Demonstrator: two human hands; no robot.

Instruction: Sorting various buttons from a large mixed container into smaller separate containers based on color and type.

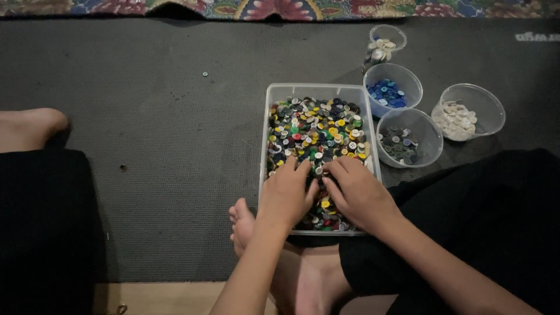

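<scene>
Bare feet (291, 268) sit crossed below a clear tray (319, 93) of mixed buttons (315, 131). The left hand (286, 195) and right hand (356, 192) rest palm-down, fingers loosely spread, sifting; any grasp is hidden. 4 cups (402, 140) of colour-sorted buttons wait within reach, right of the tray.

a clear rectangular tub (280, 88) brimming with mixed coloured buttons (315, 128) lies flat on the dark mat.

A small pale printed logo (537, 37) sits on the dark mat's (146, 146) far right corner.
</scene>
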